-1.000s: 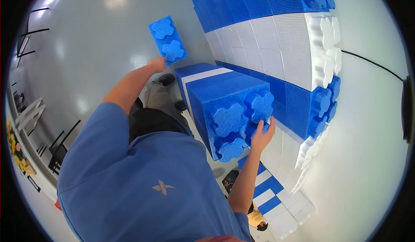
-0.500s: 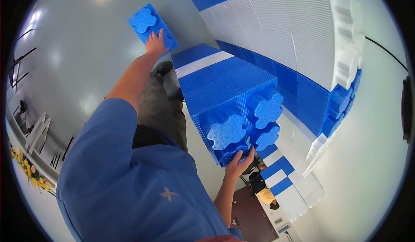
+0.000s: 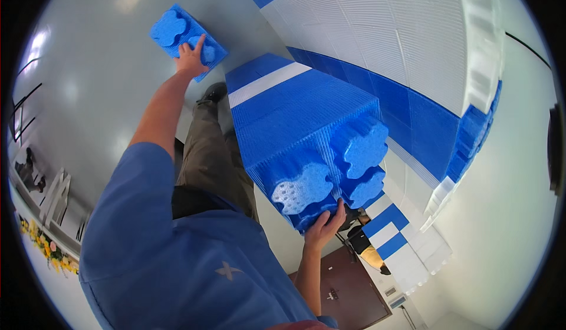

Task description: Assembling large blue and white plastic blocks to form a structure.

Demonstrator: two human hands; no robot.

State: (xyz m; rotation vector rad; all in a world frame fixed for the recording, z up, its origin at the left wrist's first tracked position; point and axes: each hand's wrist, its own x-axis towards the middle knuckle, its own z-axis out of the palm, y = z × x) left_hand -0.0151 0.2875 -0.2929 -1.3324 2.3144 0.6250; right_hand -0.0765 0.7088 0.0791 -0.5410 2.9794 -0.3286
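My left hand [image 3: 191, 58] reaches out at the upper left, its fingers over one knob of a blue foam building block [image 3: 206, 32]. That block has wavy-edged knobs on top. Beside my body stands a tall column of large blue foam blocks [image 3: 306, 109] with one white band near its far end. Its near end carries several blue knobs [image 3: 365, 144]. My right hand [image 3: 326, 227] is at this end, its fingers closed round the lowest knob, and the fingertips reach between the knobs. Part of that grip is hidden by the block.
A wall of white and blue blocks [image 3: 377, 35] rises on the right, close to the column. Another blue and white block stack [image 3: 392, 241] is farther off, near a person [image 3: 368, 253] and a brown door [image 3: 348, 283]. My shoe [image 3: 215, 92] is on the grey floor [image 3: 112, 58].
My left hand and the blue block under it have shifted left. My left leg has swung left too. The right hand keeps its place on the column's end.
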